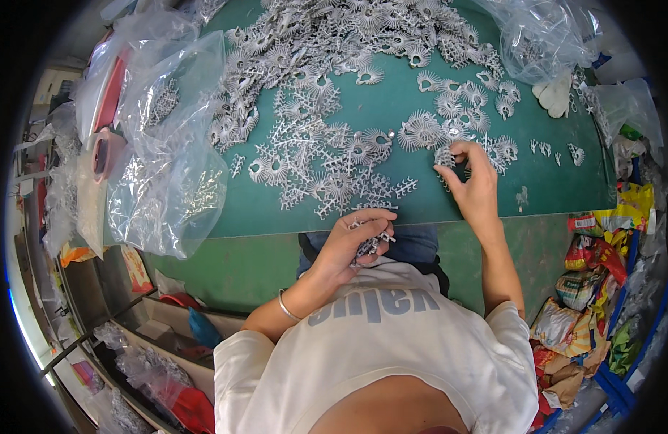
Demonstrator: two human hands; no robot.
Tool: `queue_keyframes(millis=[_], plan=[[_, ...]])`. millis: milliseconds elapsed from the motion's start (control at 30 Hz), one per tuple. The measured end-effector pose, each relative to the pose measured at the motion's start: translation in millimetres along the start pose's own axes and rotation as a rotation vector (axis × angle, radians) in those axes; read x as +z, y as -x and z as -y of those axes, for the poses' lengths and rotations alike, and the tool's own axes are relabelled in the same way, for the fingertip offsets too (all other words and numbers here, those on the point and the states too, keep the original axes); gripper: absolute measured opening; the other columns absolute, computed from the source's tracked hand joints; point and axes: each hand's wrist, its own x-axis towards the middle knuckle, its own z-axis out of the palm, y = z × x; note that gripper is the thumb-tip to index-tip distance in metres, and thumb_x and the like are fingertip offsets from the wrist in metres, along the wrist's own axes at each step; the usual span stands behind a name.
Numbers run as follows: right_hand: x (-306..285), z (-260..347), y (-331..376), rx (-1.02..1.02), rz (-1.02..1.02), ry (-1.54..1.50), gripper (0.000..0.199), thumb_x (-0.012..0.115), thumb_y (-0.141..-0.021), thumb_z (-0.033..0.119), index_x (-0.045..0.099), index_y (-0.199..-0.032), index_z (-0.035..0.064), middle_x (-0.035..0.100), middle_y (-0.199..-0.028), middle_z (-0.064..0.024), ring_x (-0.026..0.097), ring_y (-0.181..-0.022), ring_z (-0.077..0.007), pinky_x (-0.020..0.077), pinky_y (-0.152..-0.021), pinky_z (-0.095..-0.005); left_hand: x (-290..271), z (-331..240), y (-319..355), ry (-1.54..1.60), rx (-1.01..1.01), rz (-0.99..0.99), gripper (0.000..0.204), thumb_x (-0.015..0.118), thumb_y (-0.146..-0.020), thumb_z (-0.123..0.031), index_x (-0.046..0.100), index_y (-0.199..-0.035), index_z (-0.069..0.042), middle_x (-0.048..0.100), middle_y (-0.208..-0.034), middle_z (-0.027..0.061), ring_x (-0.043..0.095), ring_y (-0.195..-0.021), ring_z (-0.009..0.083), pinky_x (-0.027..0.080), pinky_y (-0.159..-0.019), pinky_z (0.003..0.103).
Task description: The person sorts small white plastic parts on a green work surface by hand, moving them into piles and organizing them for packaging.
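My left hand (348, 242), just off the table's near edge, is closed around a bunch of small grey branch-shaped metal pieces (370, 247). Farther right, over the tabletop, my right hand (476, 184) pinches a small grey metal piece (444, 156) between thumb and fingers; its exact shape is partly hidden. Just beyond those fingers lie several grey fan-shaped pieces (424, 132) with round openings. Between my hands and the far heap, branch-shaped and fan-shaped pieces (299, 148) are spread loosely on the green table (558, 192).
A large heap of grey pieces (348, 32) covers the far side. Clear plastic bags (164, 195) hang over the left edge, and another bag (540, 43) sits far right beside a whitish glove (553, 98). Colourful packets (565, 325) fill a blue-framed rack at right.
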Motion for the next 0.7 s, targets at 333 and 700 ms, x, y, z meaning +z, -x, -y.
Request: queue_keyframes(millis=[333,700], plan=[[-11.8,9.8,-3.6,-0.205,0.033,0.296,0.037,0.071,-0.066,0.008,0.058,-0.1,0.0021,0.053,-0.098,-0.0118,0.048,-0.088,-0.0286,0.0404,-0.076,-0.0366,-8.5,-5.1,6.9,-0.016,0.069,-0.006,0.014,0.054,-0.086,-0.008,0.061,-0.095,0.001,0.057,-0.076,0.0081,0.049,-0.051,0.0106,0.026,-0.034,0.017],[21.1,31.9,26.6,0.13,0.096,-0.182,0.021,0.061,-0.075,-0.001,0.054,-0.095,-0.0003,0.055,-0.08,-0.0105,0.052,-0.074,-0.0281,0.0419,-0.065,-0.033,-22.5,-1.3,22.3,-0.028,0.029,-0.017,0.019,0.054,-0.088,-0.014,0.06,-0.092,0.003,0.058,-0.074,0.0083,0.049,-0.049,0.0103,0.026,-0.034,0.018]])
